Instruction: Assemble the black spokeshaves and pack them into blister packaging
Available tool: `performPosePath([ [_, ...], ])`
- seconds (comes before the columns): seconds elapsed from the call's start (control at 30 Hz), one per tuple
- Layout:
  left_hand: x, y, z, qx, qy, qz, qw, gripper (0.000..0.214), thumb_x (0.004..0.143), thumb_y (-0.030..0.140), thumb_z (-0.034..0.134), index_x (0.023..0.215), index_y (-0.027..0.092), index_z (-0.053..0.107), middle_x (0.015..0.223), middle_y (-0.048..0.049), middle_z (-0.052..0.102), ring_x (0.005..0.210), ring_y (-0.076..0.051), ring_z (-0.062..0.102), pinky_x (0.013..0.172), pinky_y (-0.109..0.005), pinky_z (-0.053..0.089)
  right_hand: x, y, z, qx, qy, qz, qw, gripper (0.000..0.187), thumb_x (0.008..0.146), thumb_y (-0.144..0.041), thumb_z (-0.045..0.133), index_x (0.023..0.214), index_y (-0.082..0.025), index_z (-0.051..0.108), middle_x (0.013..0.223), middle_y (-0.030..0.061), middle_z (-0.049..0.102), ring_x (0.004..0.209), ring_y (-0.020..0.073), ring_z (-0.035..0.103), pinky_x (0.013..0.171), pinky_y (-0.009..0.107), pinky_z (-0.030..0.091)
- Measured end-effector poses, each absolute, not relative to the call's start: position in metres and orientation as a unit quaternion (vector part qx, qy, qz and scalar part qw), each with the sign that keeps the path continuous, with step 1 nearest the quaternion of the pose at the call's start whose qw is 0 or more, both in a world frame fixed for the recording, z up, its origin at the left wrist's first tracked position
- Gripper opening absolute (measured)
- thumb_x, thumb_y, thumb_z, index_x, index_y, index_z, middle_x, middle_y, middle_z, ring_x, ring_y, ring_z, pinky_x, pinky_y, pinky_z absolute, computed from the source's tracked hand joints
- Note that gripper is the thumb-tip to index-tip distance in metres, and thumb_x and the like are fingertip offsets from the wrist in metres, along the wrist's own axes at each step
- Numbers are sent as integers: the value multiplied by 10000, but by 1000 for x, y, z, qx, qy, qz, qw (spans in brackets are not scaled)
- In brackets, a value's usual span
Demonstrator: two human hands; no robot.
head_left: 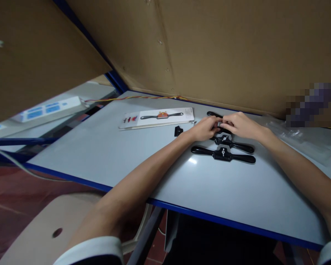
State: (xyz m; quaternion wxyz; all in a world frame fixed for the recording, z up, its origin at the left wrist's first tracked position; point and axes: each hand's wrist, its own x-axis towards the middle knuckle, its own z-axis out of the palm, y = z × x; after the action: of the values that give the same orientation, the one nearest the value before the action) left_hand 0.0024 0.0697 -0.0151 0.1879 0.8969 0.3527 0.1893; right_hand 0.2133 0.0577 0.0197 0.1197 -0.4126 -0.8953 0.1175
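Observation:
My left hand [206, 129] and my right hand [238, 124] meet at the back of a group of black spokeshaves. Their fingers are bent and pinched together over a spokeshave [213, 114], one handle of which sticks out behind them; its middle is hidden. Directly in front lies a second spokeshave [241, 147], its left end partly covered by my left hand. Nearest to me a third spokeshave [223, 153] rests flat and fully visible, with a silver screw at its centre. A small black part [178, 131] lies left of my left hand.
A printed spokeshave package [157, 117] lies at the back left. Clear plastic wrapping [306, 143] is on the right. Twisted wires [143, 97] run along the cardboard wall [209, 51]. A power strip [49, 108] sits on the neighbouring surface, and a stool [52, 221] stands below the blue table edge.

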Motion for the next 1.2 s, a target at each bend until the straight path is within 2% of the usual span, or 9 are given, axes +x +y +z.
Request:
performPosePath([
  [0.17, 3, 68, -13, 892, 363, 186, 195, 441, 915, 124, 542, 1330, 129, 690, 979, -89, 718, 903, -232, 651, 879, -353, 505, 215, 58, 21, -432, -890, 107, 99, 305, 1029, -361, 537, 806, -193, 660, 736, 39, 648, 658, 165, 500, 662, 314, 308],
  [0.33, 4, 65, -13, 896, 355, 191, 187, 386, 946, 150, 533, 1288, 115, 708, 973, -105, 722, 899, -240, 653, 885, -367, 507, 212, 59, 16, -455, -883, 86, 80, 361, 1051, -405, 512, 821, -198, 696, 723, 50, 663, 646, 175, 506, 643, 318, 309],
  [0.5, 6, 64, -15, 882, 381, 204, 187, 350, 983, 242, 567, 1282, 122, 704, 944, -92, 728, 884, -236, 658, 873, -350, 510, 214, 57, 15, -454, -885, 79, 67, 362, 1062, -411, 491, 901, -202, 739, 852, 96, 747, 741, 218, 606, 664, 332, 323],
  [0.6, 8, 65, -15, 876, 393, 204, 194, 369, 984, 238, 572, 1312, 122, 695, 955, -90, 740, 876, -232, 667, 865, -342, 512, 217, 53, 20, -428, -896, 103, 53, 385, 1075, -399, 442, 895, -206, 722, 881, 100, 748, 765, 223, 620, 678, 336, 331],
  [0.7, 8, 66, -16, 875, 394, 203, 194, 375, 963, 202, 583, 1312, 126, 695, 970, -90, 745, 879, -234, 671, 870, -348, 512, 222, 52, 26, -430, -895, 107, 51, 310, 1044, -355, 471, 885, -208, 693, 805, 70, 703, 704, 203, 572, 665, 334, 329],
  [0.77, 9, 66, -16, 876, 392, 203, 195, 362, 965, 197, 579, 1301, 127, 692, 966, -89, 743, 872, -233, 669, 869, -353, 511, 225, 53, 27, -435, -891, 111, 68, 219, 1004, -336, 525, 966, -202, 694, 780, 46, 681, 685, 192, 549, 663, 326, 336],
  [0.87, 9, 65, -16, 875, 393, 201, 196, 323, 964, 188, 576, 1259, 123, 690, 953, -90, 739, 865, -231, 666, 860, -349, 510, 227, 57, 25, -407, -897, 134, 105, 208, 955, -311, 574, 1053, -190, 711, 832, 47, 696, 724, 189, 573, 702, 316, 380],
  [1.03, 10, 64, -15, 873, 392, 207, 203, 275, 966, 159, 559, 1207, 128, 689, 959, -95, 740, 880, -233, 672, 861, -339, 510, 223, 60, 19, -353, -916, 129, 138, 252, 934, -246, 540, 1026, -190, 768, 909, 83, 710, 789, 208, 599, 747, 323, 411],
  [1.2, 9, 63, -16, 875, 385, 212, 205, 259, 969, 148, 547, 1185, 130, 690, 952, -92, 735, 879, -227, 672, 862, -336, 507, 214, 54, 24, -373, -916, 111, 100, 252, 895, -171, 522, 911, -198, 773, 842, 72, 701, 749, 198, 574, 728, 327, 383],
])
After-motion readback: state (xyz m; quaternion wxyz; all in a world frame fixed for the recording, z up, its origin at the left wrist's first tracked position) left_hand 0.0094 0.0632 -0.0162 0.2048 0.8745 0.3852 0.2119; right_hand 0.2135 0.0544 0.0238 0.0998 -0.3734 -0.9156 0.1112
